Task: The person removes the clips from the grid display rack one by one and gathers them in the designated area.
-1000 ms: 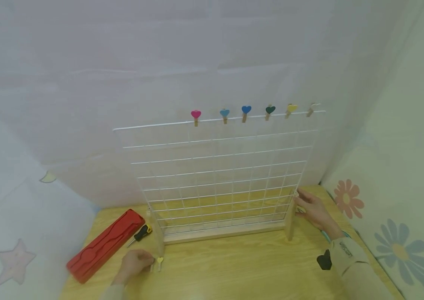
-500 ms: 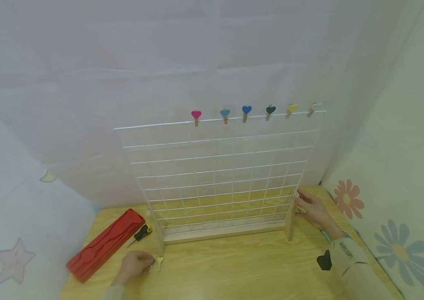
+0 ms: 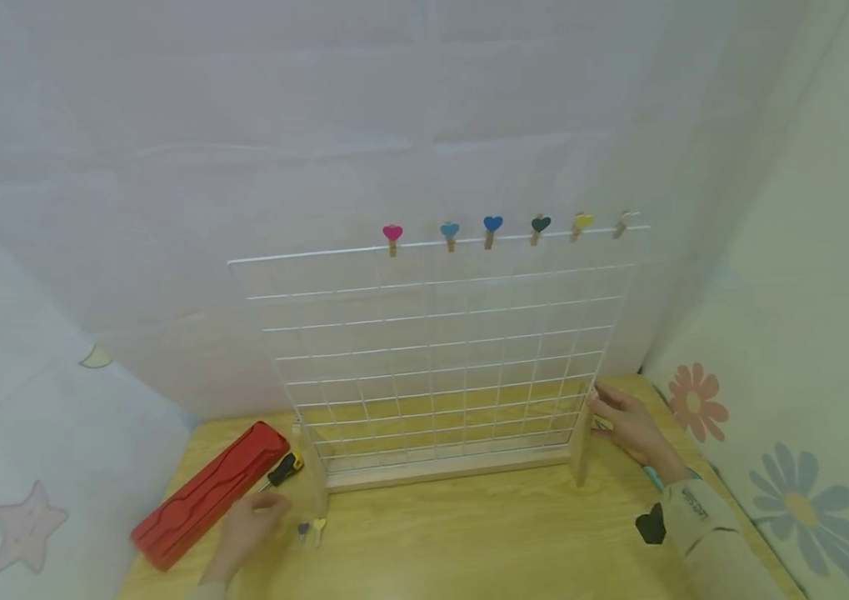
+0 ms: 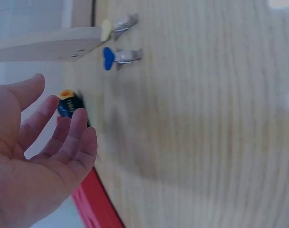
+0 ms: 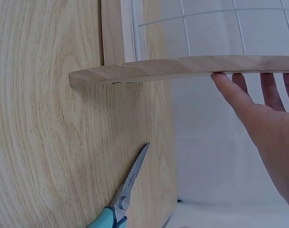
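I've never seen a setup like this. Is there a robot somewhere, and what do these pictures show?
No robot here: a person works bare-handed. The wide view comes from a camera worn on the head; the close ones come from a camera on each wrist. On the table stands a wire grid in a wooden stand, with six heart clips along its top. Around its left end lie a red case, a screwdriver, a yellow heart clip and a purple-blue heart clip; scissors lie beyond its right end. The left hand holds nothing, its fingers loosely bent. The right hand touches the outside of the stand's right side.
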The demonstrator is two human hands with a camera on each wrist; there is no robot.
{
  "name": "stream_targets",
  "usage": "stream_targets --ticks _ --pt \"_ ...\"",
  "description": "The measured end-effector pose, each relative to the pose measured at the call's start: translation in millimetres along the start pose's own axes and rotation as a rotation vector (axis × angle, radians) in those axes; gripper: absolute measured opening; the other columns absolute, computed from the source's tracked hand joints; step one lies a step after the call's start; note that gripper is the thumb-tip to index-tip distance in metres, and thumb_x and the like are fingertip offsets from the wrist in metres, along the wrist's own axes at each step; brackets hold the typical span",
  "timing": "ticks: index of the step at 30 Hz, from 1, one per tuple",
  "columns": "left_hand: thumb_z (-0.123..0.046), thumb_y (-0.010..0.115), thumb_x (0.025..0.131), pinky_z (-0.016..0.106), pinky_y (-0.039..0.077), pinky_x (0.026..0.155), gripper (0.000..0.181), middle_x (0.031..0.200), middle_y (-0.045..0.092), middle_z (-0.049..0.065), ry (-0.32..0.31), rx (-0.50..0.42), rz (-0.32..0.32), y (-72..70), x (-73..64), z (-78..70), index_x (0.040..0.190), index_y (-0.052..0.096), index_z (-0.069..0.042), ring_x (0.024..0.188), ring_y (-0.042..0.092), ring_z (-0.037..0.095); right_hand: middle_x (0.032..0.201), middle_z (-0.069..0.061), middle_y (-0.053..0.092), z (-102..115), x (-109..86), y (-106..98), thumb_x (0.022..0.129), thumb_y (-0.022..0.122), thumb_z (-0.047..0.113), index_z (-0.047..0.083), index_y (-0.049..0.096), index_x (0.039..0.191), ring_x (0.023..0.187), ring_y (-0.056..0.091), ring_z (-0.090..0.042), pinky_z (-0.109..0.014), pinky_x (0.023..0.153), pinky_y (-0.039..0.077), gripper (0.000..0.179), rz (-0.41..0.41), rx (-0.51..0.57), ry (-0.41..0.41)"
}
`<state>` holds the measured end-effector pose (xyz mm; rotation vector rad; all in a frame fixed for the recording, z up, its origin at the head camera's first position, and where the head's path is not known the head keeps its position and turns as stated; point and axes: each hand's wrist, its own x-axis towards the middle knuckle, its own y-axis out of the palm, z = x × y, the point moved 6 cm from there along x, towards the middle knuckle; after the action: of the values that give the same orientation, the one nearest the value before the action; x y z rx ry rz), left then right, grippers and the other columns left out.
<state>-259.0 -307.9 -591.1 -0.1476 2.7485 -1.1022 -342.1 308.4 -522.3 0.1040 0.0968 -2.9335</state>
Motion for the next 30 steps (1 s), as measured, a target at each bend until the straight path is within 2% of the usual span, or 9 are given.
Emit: stream_targets --ticks 3,6,9,13,16,19,23,25,30 --pt "-0.033 0.066 0.091 0.036 0.053 0.068 0.037 0.108 0.067 0.02 0.024 -0.02 -0.012 -10.8 -1.6 -10.0 0.108 0.069 0.0 0.09 0.066 0.03 0.154 -0.028 0.01 2.2 -0.5 -1.1 0.101 0.052 0.025 -0.003 0.007 0.151 0.129 0.041 -0.029 -0.051 0.098 0.043 0.073 0.011 -0.019 -0.013" --pt "-0.039 0.065 0.091 0.041 0.053 0.073 0.042 0.11 0.067 0.02 0.042 0.006 -0.027 -21.1 -4.3 -21.3 0.108 0.069 -0.001 0.096 0.065 0.034 0.153 -0.029 0.016 3.5 -0.8 -2.1 0.1 0.053 0.025 -0.003 0.01 0.151 0.124 0.047 -0.021 -0.05 0.097 0.044 0.073 0.015 -0.034 -0.013" --pt "-0.041 0.065 0.091 0.042 0.053 0.076 0.041 0.109 0.068 0.017 0.072 0.014 -0.057 -29.9 -6.1 -33.6 0.107 0.07 -0.003 0.097 0.066 0.034 0.152 -0.028 0.018 3.9 -1.4 -2.7 0.1 0.054 0.026 -0.003 0.013 0.151 0.117 0.051 -0.013 -0.046 0.096 0.046 0.072 0.007 -0.045 0.0" --pt "-0.04 0.065 0.091 0.035 0.054 0.072 0.035 0.104 0.07 0.01 0.143 0.002 -0.072 -37.3 -8.6 -55.3 0.105 0.071 -0.008 0.091 0.068 0.025 0.152 -0.028 0.017 4.2 -2.6 -2.7 0.1 0.054 0.026 -0.002 0.013 0.151 0.11 0.053 -0.003 -0.039 0.092 0.05 0.072 0.003 -0.043 0.005" --pt "-0.035 0.068 0.09 0.03 0.053 0.07 0.025 0.098 0.071 0.003 0.22 -0.01 -0.058 -40.5 -13.0 -77.9 0.101 0.072 -0.013 0.085 0.068 0.016 0.153 -0.028 0.015 4.0 -3.5 -3.1 0.1 0.053 0.027 -0.002 0.012 0.151 0.11 0.053 -0.003 -0.039 0.091 0.051 0.072 0.011 -0.05 -0.001" --pt "-0.026 0.069 0.09 0.027 0.052 0.071 0.014 0.094 0.071 -0.002 0.324 -0.038 -0.049 -45.9 -22.0 -108.3 0.098 0.072 -0.015 0.082 0.067 0.012 0.153 -0.028 0.015 3.0 -3.1 -4.0 0.1 0.052 0.028 -0.002 0.012 0.152 0.113 0.053 -0.007 -0.042 0.091 0.05 0.072 0.014 -0.066 -0.005" --pt "-0.018 0.07 0.089 0.024 0.053 0.07 0.013 0.093 0.071 0.001 0.439 -0.101 -0.024 -56.4 -35.2 -153.2 0.099 0.071 -0.01 0.082 0.067 0.01 0.153 -0.028 0.016 2.2 -2.5 -4.0 0.1 0.053 0.029 -0.001 0.012 0.152 0.112 0.053 -0.007 -0.04 0.09 0.051 0.073 0.013 -0.066 -0.009" --pt "-0.018 0.069 0.09 0.023 0.053 0.068 0.016 0.094 0.071 0.003 0.478 -0.127 0.007 -60.9 -39.7 -173.7 0.101 0.071 -0.008 0.081 0.066 0.01 0.153 -0.028 0.017 2.0 -2.6 -3.8 0.1 0.053 0.029 0.0 0.012 0.152 0.111 0.054 -0.005 -0.039 0.089 0.052 0.072 0.011 -0.058 -0.008" --pt "-0.022 0.067 0.091 0.024 0.053 0.074 0.023 0.102 0.07 0.005 0.532 -0.155 0.075 -68.9 -47.3 -217.1 0.109 0.069 -0.007 0.088 0.067 0.012 0.153 -0.028 0.016 1.0 -3.0 -4.6 0.1 0.053 0.028 0.0 0.012 0.152 0.117 0.051 -0.015 -0.039 0.088 0.052 0.072 0.008 -0.06 -0.007"
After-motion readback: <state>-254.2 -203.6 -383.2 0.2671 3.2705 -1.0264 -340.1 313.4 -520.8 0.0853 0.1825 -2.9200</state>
